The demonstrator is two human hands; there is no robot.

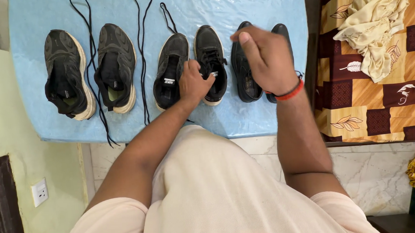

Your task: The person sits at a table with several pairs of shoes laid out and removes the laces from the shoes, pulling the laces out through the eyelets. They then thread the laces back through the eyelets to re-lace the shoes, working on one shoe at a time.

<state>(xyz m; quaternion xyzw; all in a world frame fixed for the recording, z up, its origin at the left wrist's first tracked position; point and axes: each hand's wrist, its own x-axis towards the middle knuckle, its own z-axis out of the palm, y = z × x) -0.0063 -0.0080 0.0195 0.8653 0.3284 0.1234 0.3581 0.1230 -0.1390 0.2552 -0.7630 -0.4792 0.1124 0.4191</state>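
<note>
The left hand (194, 81) rests on the laced shoe (211, 63) in the middle of the frame, its fingers curled at the tongue and laces as if to steady the shoe; whether they actually pinch a lace is hard to tell from above. The right hand (266, 57) is raised just above the dark pair (245, 64) to the right, its fingers bunched with the thumb tip up, seemingly drawing on a thin lace, though no lace shows in the grip.

From the left of the frame, the shoes stand in a row on a blue mat (32, 69), toes pointing to the top. First comes a black pair with pale soles (65, 72), unlaced, with loose black laces (141, 48) laid out straight beside and between the shoes. Next is an unlaced black shoe (169, 73), one short lace looped at its toe, touching the laced shoe. At the far right a patterned cloth (360, 97) covers another surface, with a cream garment (374, 20) heaped at the upper right.
</note>
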